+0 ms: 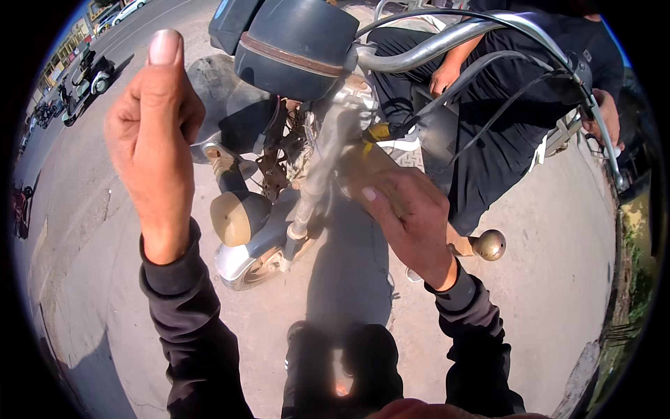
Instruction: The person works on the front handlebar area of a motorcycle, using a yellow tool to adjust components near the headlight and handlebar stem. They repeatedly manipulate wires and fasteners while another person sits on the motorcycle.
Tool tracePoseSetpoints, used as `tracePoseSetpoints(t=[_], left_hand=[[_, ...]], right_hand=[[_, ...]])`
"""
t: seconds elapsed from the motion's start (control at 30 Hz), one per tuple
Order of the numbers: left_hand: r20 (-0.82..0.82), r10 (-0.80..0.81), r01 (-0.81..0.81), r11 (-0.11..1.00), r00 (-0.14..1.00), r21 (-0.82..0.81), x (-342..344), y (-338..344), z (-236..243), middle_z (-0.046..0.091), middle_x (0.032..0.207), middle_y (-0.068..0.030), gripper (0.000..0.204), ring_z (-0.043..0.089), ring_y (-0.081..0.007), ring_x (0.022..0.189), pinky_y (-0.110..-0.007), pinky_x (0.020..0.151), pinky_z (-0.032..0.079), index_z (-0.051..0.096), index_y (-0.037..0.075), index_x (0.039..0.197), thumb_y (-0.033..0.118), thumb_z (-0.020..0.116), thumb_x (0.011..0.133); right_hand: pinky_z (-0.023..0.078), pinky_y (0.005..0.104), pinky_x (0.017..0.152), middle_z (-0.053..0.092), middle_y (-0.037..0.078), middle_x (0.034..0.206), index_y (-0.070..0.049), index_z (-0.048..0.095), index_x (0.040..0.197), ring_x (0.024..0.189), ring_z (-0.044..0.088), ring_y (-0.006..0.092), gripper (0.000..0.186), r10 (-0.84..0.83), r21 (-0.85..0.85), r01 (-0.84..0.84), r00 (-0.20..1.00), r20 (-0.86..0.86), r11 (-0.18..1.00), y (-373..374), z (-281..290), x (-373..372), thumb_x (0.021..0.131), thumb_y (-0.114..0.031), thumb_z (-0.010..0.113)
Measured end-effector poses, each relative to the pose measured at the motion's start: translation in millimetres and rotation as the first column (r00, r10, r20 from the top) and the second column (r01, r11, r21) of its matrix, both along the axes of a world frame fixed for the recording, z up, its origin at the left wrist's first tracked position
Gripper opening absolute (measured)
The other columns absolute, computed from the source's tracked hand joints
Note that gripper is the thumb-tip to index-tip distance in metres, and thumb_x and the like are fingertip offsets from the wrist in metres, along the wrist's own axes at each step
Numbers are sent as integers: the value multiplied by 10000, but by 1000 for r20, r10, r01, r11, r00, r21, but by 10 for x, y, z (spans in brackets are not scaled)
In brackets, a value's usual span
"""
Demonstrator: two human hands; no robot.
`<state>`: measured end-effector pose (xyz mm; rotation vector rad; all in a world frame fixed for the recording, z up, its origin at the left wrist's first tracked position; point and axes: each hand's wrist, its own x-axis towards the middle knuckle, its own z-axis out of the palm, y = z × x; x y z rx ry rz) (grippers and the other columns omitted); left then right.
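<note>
My left hand (157, 140) is raised left of a motorcycle's front end, thumb pointing up and fingers curled in; nothing shows in it. My right hand (412, 213) hovers near the front fork (307, 199), its fingers smeared by motion, so what they hold or touch cannot be told. Just beyond those fingers is a yellow-and-black piece (379, 131), too blurred to name. Between my hands, bare wires (296, 133) hang below the dark headlight housing (296, 52). A round turn signal (241, 218) sits beside the fork, above the front wheel (258, 269).
A person in dark clothes (502, 133) sits at the far right, one hand (445, 75) on the lap, the other near the handlebar (447, 45). A round metallic knob (490, 245) sticks out beyond my right wrist. A parked scooter (87, 84) stands far left.
</note>
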<state>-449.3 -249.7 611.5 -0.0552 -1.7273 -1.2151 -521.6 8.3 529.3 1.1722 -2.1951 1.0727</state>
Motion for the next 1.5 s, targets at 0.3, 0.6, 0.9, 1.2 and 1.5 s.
tracePoseSetpoints(t=[0.3, 0.6, 0.9, 1.2, 1.5], left_hand=[[637, -261, 534, 797, 726, -282, 1664, 1644, 18, 542, 558, -147, 397, 567, -344, 498, -418, 461, 430, 557, 46, 600, 273, 650, 912], [940, 52, 146, 989, -336, -3, 6760, 698, -1192, 698, 947, -252, 628, 660, -428, 978, -498, 901, 514, 719, -12, 879, 540, 426, 937], [615, -282, -157, 956, -737, 249, 9031, -914, -1049, 697, 724, -106, 409, 649, -194, 570, -370, 523, 517, 684, -1, 793, 349, 545, 954], [945, -325, -91, 943, -41, 320, 7369, 448, -2, 688, 797, -78, 292, 642, -143, 669, -312, 589, 508, 669, 10, 951, 279, 557, 931], [982, 136, 754, 630, 129, -187, 7703, 942, -1155, 716, 769, -58, 283, 691, -164, 655, -306, 607, 556, 689, 37, 917, 301, 591, 928]], right_hand=[[526, 470, 809, 693, 127, 1024, -98, 641, 1103, 948, 668, 326, 251, -135, 580, -437, 708, 693, 687, 1650, -655, 2135, 927, -258, 561], [579, 419, 662, 745, 117, 880, -104, 720, 924, 774, 721, 222, 268, -924, 686, -619, -241, 297, 382, 4913, -650, 7108, 958, -186, 468], [511, 349, 526, 625, 69, 725, -68, 652, 852, 611, 612, 203, 143, -282, 448, 89, -665, 691, 889, 3759, -26, 9100, 932, -93, 535], [560, 445, 743, 690, 142, 913, -63, 664, 806, 859, 680, 317, 178, -580, 573, 133, 347, 738, 809, 3375, 151, 7366, 841, -205, 563], [570, 439, 666, 702, 144, 838, -38, 665, 830, 749, 700, 307, 147, -421, 417, 308, -58, 905, 855, 3778, 72, 7441, 811, -184, 666]])
